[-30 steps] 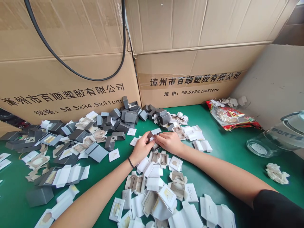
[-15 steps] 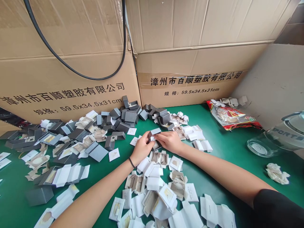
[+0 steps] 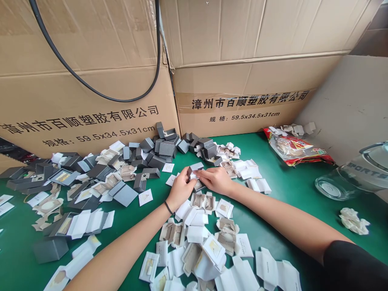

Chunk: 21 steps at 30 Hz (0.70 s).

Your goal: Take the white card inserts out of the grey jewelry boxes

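Between both hands is a small dark grey hinged box [image 3: 196,166], its lid tilted up. My left hand [image 3: 180,186] grips it from the left, fingers wrapped round its side. My right hand [image 3: 216,179] has its fingertips at the box's inside, where a bit of white shows; whether they pinch a piece there is hidden. Directly below the hands lie unfolded white and beige card inserts [image 3: 203,202] and white folded cards [image 3: 195,216]. A loose square white card [image 3: 146,197] rests left of my left hand.
Grey boxes [image 3: 166,148] pile up at the back and left [image 3: 100,171]. Large cardboard cartons [image 3: 242,89] wall the back, with a black cable [image 3: 115,99] hanging in front. Rightward lie a red snack bag [image 3: 298,147], a clear bottle [image 3: 348,178] and crumpled paper [image 3: 354,221] on the green table [image 3: 291,210].
My right fingers have shifted slightly left, further over the box. The box's lid has tilted a little, while the surrounding pieces stay put.
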{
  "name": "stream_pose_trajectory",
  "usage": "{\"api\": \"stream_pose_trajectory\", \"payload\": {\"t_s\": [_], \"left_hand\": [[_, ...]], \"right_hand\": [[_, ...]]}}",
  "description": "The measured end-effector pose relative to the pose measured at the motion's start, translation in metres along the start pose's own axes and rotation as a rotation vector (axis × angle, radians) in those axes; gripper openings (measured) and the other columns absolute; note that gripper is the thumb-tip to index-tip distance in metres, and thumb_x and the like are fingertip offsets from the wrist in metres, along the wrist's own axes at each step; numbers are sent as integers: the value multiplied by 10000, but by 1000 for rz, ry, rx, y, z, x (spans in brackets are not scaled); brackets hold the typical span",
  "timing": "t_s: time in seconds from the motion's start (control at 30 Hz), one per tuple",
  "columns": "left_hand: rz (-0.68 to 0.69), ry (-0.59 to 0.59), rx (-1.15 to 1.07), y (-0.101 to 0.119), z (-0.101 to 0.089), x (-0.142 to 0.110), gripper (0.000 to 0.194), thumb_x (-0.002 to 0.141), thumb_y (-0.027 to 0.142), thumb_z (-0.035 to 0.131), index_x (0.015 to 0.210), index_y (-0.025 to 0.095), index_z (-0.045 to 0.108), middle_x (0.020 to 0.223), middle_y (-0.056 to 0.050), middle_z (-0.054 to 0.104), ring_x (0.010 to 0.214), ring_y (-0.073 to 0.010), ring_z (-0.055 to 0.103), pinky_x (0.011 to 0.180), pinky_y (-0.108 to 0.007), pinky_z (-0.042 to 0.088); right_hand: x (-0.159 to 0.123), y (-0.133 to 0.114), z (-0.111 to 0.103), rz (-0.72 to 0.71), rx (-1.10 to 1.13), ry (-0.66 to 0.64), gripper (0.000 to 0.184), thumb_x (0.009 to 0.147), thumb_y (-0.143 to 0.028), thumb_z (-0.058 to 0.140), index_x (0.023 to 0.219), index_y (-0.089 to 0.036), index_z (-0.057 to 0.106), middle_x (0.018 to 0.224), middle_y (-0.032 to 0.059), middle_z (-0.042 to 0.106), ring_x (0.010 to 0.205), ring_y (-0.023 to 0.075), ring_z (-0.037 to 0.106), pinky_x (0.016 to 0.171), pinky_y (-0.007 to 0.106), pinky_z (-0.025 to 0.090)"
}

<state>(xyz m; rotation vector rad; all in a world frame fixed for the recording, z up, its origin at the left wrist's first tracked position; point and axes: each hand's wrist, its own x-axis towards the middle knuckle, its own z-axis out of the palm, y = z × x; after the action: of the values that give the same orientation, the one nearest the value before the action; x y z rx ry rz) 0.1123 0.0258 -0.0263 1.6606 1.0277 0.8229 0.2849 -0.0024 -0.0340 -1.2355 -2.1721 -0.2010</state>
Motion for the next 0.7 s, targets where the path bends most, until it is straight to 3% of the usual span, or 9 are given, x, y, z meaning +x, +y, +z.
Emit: {"api": "stream_pose_trajectory", "payload": {"t_s": [0.17, 0.3, 0.47, 0.7], "left_hand": [[2, 41, -10, -3, 0, 2, 393, 709, 161, 568, 1101, 173, 535, 666, 31, 561, 593, -105, 526, 590, -219, 440], [9, 25, -93, -2, 1, 3, 467, 690, 139, 588, 1152, 194, 543, 829, -22, 649, 777, -158, 616, 720, -263, 492], [-42, 6, -214, 0, 2, 5, 514, 658, 76, 568, 1162, 177, 548, 1058, -70, 656, 987, -197, 611, 868, -309, 473], [-120, -2, -280, 3, 2, 7, 414, 619, 61, 561, 1024, 145, 587, 983, -66, 678, 984, -214, 610, 873, -332, 459]], "right_hand": [[1, -2, -2, -40, -12, -37, 293, 921, -295, 421, 1078, -178, 639, 638, 14, 653, 545, 92, 562, 510, 216, 336], [1, -4, -3, -82, -46, -34, 315, 926, -312, 408, 1079, -155, 633, 633, 20, 655, 546, 100, 565, 513, 225, 328], [0, -5, -2, -93, -63, -34, 300, 923, -269, 403, 1093, -143, 616, 670, 24, 667, 579, 102, 585, 508, 229, 324], [1, -7, -3, -109, -69, -3, 286, 925, -250, 396, 1088, -147, 608, 662, 17, 653, 589, 96, 585, 514, 228, 330]]}}
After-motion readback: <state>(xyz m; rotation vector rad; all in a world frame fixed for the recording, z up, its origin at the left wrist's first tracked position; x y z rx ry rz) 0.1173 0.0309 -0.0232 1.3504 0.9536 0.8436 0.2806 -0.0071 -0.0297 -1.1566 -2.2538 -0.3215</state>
